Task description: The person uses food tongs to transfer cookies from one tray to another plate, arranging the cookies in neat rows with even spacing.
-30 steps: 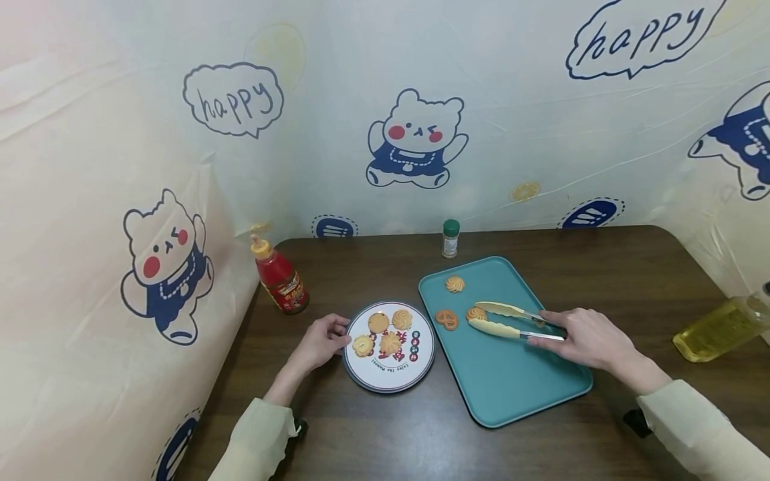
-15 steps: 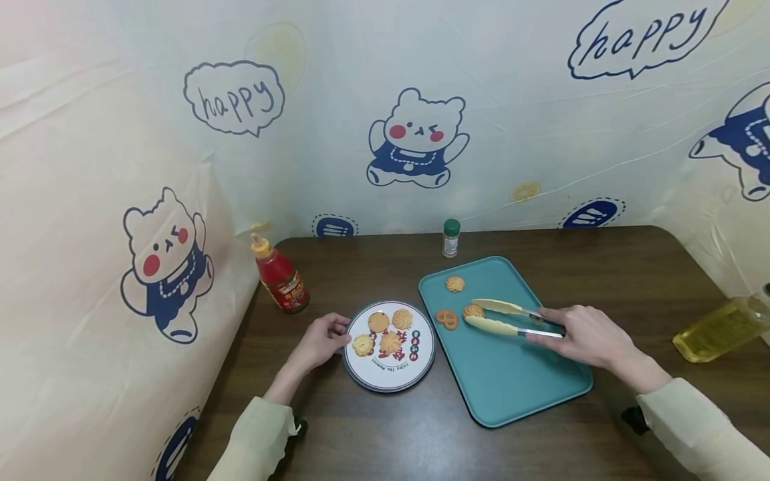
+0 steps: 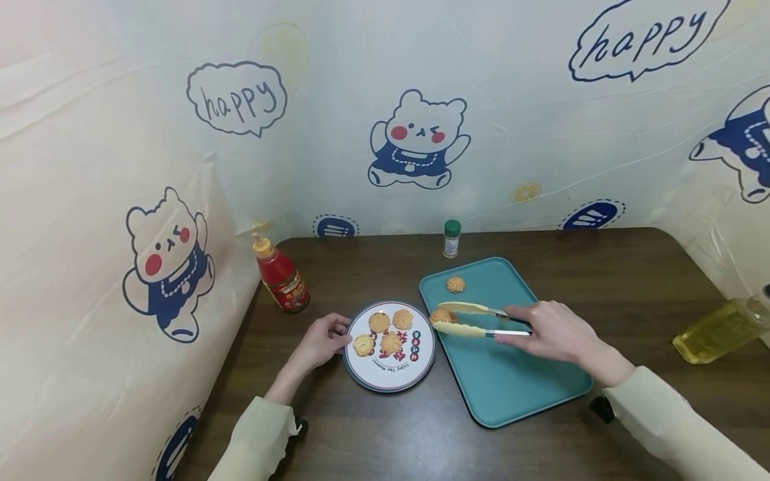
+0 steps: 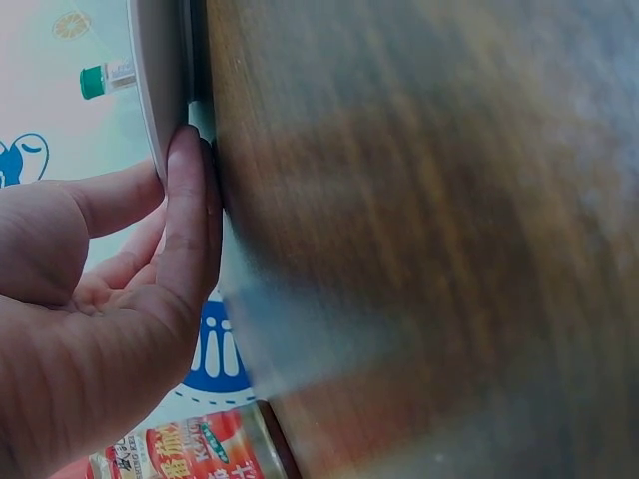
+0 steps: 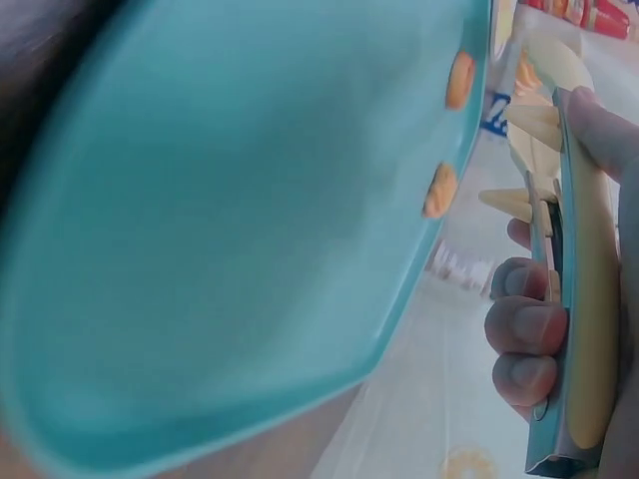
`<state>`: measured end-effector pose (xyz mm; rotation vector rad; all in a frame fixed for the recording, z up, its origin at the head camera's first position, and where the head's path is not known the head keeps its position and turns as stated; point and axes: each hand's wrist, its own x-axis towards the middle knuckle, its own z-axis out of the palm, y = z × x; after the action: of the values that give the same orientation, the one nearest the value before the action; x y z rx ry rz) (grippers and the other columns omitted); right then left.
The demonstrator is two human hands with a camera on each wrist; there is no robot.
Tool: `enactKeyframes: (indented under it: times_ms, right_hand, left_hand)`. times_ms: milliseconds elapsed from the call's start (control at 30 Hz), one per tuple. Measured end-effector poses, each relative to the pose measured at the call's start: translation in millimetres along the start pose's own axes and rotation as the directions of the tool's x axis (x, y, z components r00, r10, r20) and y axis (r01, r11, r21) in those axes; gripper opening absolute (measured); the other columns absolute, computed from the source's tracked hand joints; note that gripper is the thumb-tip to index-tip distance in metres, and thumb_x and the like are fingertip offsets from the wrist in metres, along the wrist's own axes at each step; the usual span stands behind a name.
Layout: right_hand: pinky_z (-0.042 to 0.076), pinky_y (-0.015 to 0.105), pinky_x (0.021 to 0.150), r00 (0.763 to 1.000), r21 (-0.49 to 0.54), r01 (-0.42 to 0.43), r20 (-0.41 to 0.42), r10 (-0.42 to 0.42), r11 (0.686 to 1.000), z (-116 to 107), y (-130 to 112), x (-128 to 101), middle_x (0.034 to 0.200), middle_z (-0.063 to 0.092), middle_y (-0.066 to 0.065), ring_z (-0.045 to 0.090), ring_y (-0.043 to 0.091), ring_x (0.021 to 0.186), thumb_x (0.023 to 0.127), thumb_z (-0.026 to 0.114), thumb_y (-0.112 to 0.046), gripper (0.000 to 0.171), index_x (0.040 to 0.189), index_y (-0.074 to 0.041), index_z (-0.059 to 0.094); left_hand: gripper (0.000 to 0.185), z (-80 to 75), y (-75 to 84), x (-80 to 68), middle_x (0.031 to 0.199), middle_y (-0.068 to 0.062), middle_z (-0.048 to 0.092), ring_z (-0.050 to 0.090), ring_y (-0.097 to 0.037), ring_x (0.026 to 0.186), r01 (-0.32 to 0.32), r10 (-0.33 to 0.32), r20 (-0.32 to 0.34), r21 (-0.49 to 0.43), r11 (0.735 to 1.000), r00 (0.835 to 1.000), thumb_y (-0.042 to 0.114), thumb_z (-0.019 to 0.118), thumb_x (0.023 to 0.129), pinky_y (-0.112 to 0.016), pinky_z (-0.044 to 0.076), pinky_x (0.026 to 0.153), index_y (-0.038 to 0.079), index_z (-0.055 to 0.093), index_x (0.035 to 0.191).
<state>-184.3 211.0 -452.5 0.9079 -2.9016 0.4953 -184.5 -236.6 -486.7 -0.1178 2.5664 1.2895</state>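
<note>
My left hand (image 3: 321,342) pinches the left rim of a round white plate (image 3: 412,373); the left wrist view shows the thumb over the rim and fingers beneath. Several cookies (image 3: 391,343) lie on this plate. My right hand (image 3: 555,332) grips yellow-tipped tongs (image 3: 462,330), which hold a swirl cookie (image 3: 443,316) between their tips. The tips are above the left edge of a teal tray (image 3: 511,391), beside the plate. Another swirl cookie (image 3: 455,284) lies at the tray's far end. A pretzel (image 5: 460,80) shows on the tray in the right wrist view, hidden from the head view.
A red sauce bottle (image 3: 285,284) with a yellow cap stands at the back left. Behind the tray is a small green-capped shaker (image 3: 451,239). An oil bottle (image 3: 718,331) is at the right. Patterned sheeting (image 3: 331,160) surrounds the brown table (image 3: 433,441).
The right hand has carried the tongs and the gripped cookie left across the tray toward the plate, covering the pretzel in the head view. The left hand has stayed at the plate's rim.
</note>
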Motion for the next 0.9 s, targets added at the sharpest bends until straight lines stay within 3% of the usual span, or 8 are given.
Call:
enactKeyframes:
  times_ms: [400,900]
  right_hand:
    - [0.026,0.021,0.039,0.995,-0.012,0.088,0.046,-0.087,0.996,11,-24,23,0.052,0.038,-0.016,0.033,0.000,0.043,0.086,0.065,-0.066,0.068,0.119,-0.008,0.073]
    - [0.023,0.023,0.041,0.986,-0.093,0.110,0.132,-0.097,0.990,2,-44,35,0.053,0.039,-0.012,0.032,0.004,0.044,0.084,0.071,-0.059,0.060,0.118,-0.010,0.073]
  left_hand:
    - [0.034,-0.9,-0.6,0.9,0.102,-0.011,0.062,0.060,-0.021,0.082,-0.008,0.008,0.000,0.007,1.000,1.000,0.005,0.070,0.092,-0.034,0.059,0.072,0.002,0.061,0.124]
    - [0.034,-0.5,0.6,1.4,0.102,-0.011,0.062,0.060,-0.022,0.082,-0.010,0.011,-0.007,0.009,1.000,1.000,0.005,0.070,0.092,-0.033,0.059,0.072,0.002,0.061,0.125]
